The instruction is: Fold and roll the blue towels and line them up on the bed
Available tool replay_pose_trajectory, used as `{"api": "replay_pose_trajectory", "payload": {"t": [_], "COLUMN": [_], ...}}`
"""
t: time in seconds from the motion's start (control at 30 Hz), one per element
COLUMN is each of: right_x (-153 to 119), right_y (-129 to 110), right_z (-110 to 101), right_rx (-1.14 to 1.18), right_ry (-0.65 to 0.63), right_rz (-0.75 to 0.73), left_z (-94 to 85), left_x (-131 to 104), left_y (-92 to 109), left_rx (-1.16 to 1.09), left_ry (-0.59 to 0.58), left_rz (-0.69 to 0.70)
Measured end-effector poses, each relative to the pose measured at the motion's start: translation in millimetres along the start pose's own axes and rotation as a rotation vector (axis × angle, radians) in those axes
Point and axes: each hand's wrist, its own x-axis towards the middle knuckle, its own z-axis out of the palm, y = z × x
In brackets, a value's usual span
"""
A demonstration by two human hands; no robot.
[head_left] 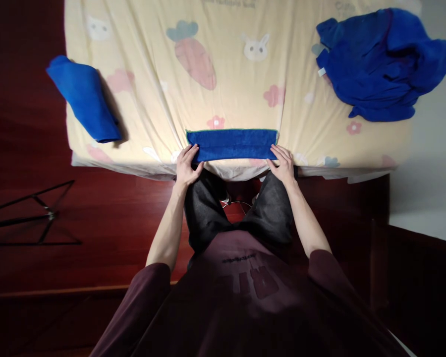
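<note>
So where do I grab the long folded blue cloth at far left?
Probably mid-length, from above, pinching its two long sides: the folded blue cloth lies narrow and slanting, its far end jutting past the yellow patterned sheet.

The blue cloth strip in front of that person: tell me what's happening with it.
A person has both bare hands on a narrow, folded blue cloth strip with a thin green edge, the left hand at its left end and the right hand at its right end. It lies flat near the front edge of a pale yellow sheet with printed pictures. Off to the left lies a smooth, bundled blue cloth; to the right, a loose, crumpled blue cloth heap. Neither hand touches those two.
</note>
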Motion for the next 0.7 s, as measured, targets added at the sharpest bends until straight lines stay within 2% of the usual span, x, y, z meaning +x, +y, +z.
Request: {"api": "replay_pose_trajectory", "payload": {"t": [0.23,0.43,0.5,0.7], "right_x": [-0.2,0.5,1.6,3.3], "right_y": [1.2,-4.1,-4.6,1.7], "right_z": [1.7,0.1,-0.5,1.0], "right_rx": [-0.033,-0.119,-0.145,-0.092], "right_ry": [0.011,-0.102,-0.104,-0.071], "right_rz": [0.025,-0.023,-0.004,0.029], "left_z": [1.7,2.7,2.6,-1.6], "left_x": [-3.1,-7.5,-7.6,-4.9], "left_y": [1.1,8.2,9.7,4.8], "left_rx": [0.031,0.200,0.260,0.218], "left_ry": [0.041,0.055,0.040,0.031], "left_rz": [-0.054,-0.127,-0.142,-0.087]}}
